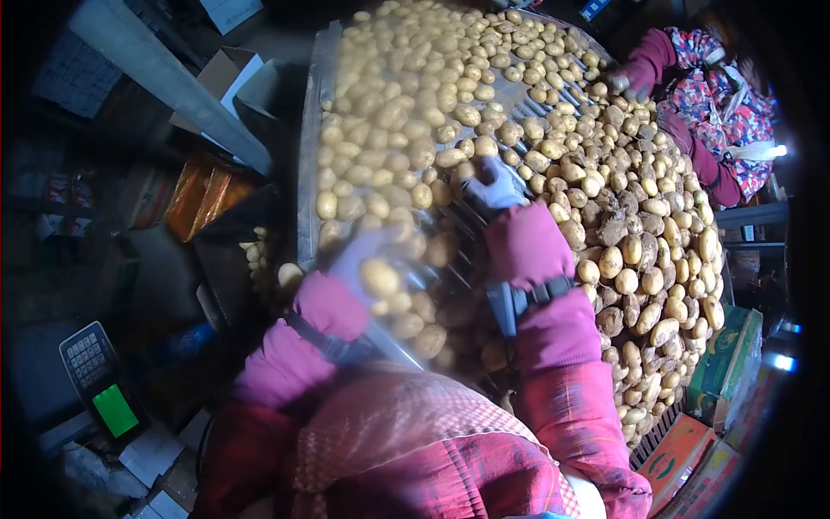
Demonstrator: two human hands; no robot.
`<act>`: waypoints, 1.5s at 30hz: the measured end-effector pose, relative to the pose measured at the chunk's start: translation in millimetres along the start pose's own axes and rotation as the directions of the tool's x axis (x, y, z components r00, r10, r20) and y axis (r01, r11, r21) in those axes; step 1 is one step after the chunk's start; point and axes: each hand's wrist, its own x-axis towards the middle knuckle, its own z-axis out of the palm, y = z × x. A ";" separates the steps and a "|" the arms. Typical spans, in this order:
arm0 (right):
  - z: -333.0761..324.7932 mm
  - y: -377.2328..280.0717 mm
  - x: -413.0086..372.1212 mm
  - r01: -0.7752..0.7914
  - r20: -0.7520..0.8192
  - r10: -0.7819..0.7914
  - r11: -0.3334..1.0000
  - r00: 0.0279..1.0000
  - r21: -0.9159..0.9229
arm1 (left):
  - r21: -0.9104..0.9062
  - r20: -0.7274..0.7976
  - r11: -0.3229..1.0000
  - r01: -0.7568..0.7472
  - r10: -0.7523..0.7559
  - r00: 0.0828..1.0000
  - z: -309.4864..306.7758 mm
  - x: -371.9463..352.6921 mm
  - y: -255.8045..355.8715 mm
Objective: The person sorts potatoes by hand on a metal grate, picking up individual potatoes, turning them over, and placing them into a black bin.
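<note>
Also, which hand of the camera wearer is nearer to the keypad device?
Left. The left hand is over potatoes, to the right of the keypad device; the right hand is farther right, also at potatoes.

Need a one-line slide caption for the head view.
Blurred left hand and gloved right hand among heaped potatoes, a co-worker at upper right.

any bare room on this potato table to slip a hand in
Bare metal bars show beyond the right hand, ringed by potatoes; the table's left rim is bare but narrow. Right of that hand, potatoes crowd tightly.
</note>
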 end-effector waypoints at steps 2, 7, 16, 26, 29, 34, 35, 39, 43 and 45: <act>-5.2 2.4 -0.4 0.230 -0.019 -0.237 0.958 0.971 -0.169 | -0.112 -0.044 0.993 0.049 -0.054 0.998 23.9 -5.2 5.6; -13.4 27.2 51.8 -0.377 -0.161 0.357 0.920 0.920 -0.111 | 0.045 0.104 0.994 -0.098 0.092 0.990 8.5 -8.8 -1.7; 4.3 26.5 57.3 -0.306 -0.094 0.310 0.951 0.946 0.052 | -0.272 -0.056 0.945 -0.185 0.176 0.983 4.8 -3.7 12.4; 9.9 -47.9 -17.4 0.013 -0.037 0.006 0.867 0.999 0.498 | -0.418 0.355 0.906 -0.060 0.224 0.908 -41.2 -13.4 32.1; 2.5 -75.6 -41.5 0.272 0.220 -0.249 0.959 0.943 -0.079 | -0.451 0.093 0.846 -0.285 0.363 0.927 -104.0 -41.0 37.7; 56.5 -58.8 -3.2 0.426 0.018 -0.454 0.819 0.891 -0.384 | -0.057 -0.423 0.844 -0.534 0.464 0.778 -137.4 -84.3 54.8; 63.5 -53.1 12.3 0.413 0.002 -0.440 0.843 0.898 -0.343 | -0.550 -0.477 0.639 -0.538 0.288 0.830 -146.9 -92.0 60.5; 59.0 -38.4 44.8 0.285 0.022 -0.302 0.871 0.953 -0.400 | 0.352 -0.830 0.906 -0.235 0.418 0.370 -237.1 -84.8 31.7; 0.8 -29.7 53.0 -0.009 0.128 0.057 0.938 0.990 -0.347 | 0.902 -0.299 0.396 -0.172 0.861 0.412 -146.4 -80.3 40.6; 1.8 30.8 45.7 0.068 -0.039 -0.110 0.816 0.993 -0.573 | 0.992 0.124 -0.100 -0.081 0.911 0.394 -100.5 -67.8 38.5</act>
